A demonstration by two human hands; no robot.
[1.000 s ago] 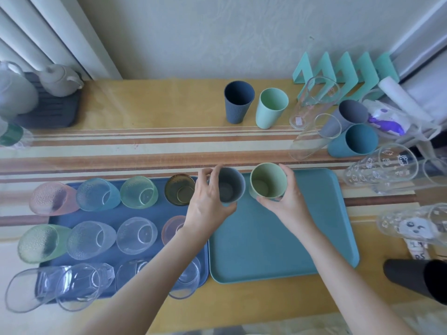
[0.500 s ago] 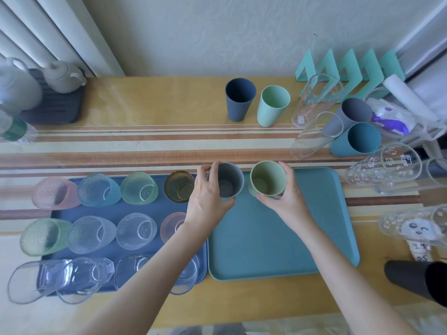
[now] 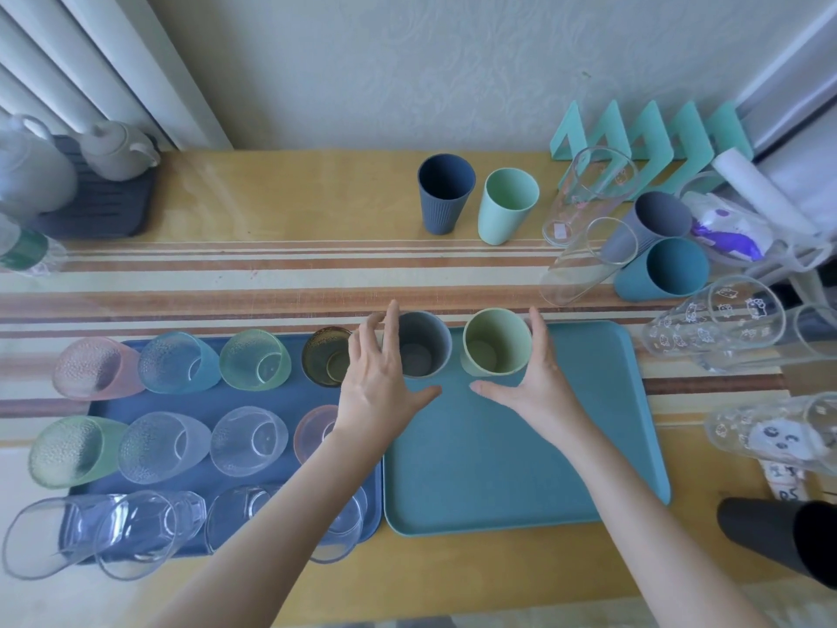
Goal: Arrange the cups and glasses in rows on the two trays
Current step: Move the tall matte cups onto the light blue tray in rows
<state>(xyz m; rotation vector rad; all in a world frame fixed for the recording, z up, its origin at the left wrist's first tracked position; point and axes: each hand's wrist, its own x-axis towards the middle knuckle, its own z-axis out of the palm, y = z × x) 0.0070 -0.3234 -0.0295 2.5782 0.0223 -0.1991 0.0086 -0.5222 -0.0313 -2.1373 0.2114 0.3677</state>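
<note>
Both hands are spread wide and hold nothing, the left hand (image 3: 378, 383) by the grey cup (image 3: 419, 344) and the right hand (image 3: 539, 378) by the green cup (image 3: 496, 342), which start a row along the far edge of the teal tray (image 3: 521, 469).

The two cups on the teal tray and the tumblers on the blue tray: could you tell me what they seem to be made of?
The grey cup and green cup look like matte, opaque plastic. The tumblers appear to be see-through glass or clear plastic, some pebbled.
</note>
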